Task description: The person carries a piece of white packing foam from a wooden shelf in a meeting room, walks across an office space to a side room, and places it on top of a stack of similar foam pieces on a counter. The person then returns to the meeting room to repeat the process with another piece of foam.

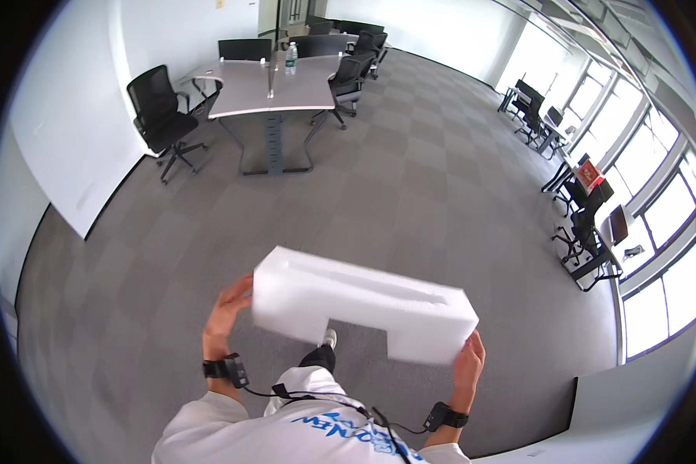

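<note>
A long white foam packing block is held up in front of me, tilted down to the right. A narrow slot runs along its upper face, and a notch is cut out of its lower edge. My left hand grips the block's left end, while my right hand has hold of the lower right corner. Parts of the fingers on both hands are hidden by the block. Each wrist wears a black strap with a small box and a cable.
Ahead stands a table with a water bottle on it. A black office chair is left of it, by a white panel. More desks and chairs line the windows at right. Grey carpet covers the floor.
</note>
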The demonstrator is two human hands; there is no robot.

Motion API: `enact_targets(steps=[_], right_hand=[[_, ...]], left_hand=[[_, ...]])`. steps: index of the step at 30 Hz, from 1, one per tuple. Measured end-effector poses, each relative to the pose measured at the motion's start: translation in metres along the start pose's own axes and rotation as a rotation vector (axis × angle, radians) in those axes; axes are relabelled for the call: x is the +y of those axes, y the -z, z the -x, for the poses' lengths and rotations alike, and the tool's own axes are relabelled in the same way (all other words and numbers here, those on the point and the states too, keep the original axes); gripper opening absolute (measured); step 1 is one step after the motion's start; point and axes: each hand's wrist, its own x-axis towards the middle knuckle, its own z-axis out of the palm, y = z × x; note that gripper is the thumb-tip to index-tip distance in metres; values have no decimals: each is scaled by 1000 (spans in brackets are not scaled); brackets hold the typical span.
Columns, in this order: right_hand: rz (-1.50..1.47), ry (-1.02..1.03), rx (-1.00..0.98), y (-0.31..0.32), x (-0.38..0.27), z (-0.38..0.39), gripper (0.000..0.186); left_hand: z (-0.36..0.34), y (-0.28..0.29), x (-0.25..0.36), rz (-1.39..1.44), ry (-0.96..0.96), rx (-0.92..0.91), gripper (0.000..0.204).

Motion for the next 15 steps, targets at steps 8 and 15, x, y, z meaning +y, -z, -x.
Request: enact_targets(steps=[8, 15], right_hand=[[-52, -115, 254, 23, 13, -188, 43], [408, -378, 399, 93, 86, -414, 32]], left_hand=[[-290, -163, 38, 97, 85, -198, 41], [-557, -312, 26, -435, 254, -410, 42]])
